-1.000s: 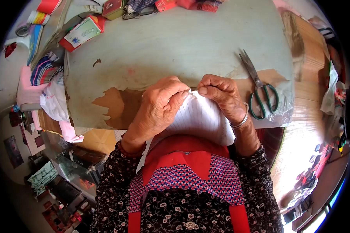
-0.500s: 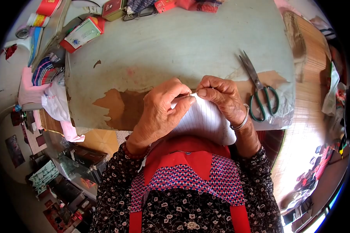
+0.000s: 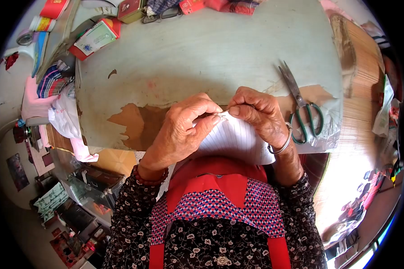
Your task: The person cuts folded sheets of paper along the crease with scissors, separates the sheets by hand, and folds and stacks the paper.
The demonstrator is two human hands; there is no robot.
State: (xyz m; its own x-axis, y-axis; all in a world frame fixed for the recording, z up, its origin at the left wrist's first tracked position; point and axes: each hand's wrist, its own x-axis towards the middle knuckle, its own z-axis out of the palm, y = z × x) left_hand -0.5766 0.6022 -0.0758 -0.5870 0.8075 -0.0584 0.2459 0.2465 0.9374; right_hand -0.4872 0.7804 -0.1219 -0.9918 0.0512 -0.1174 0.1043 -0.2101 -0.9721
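A white cloth with thin dark stripes [image 3: 233, 139] hangs over my lap, its top edge up between my two hands. My left hand [image 3: 186, 130] pinches that edge between thumb and forefinger. Close beside it, my right hand [image 3: 256, 114] is closed with thumb against bent forefinger on the same edge. Something thin and small spans the gap between the fingertips; whether it is a needle or a fold of cloth, I cannot tell. Scissors with green handles [image 3: 306, 119] lie to the right of my right hand, blades pointing away and slightly parted.
The worn pale tabletop [image 3: 202, 54] has torn brown patches along its near edge. A notebook [image 3: 96, 38], eyeglasses [image 3: 161, 15] and a tin box [image 3: 131, 10] lie at the back left. A white plastic bag [image 3: 67, 114] hangs by the left edge. Woven matting [image 3: 359, 112] is at right.
The fingertips of my two hands have drawn slightly apart, and a thin strand-like line now shows between them. The cloth's top edge sits a little lower.
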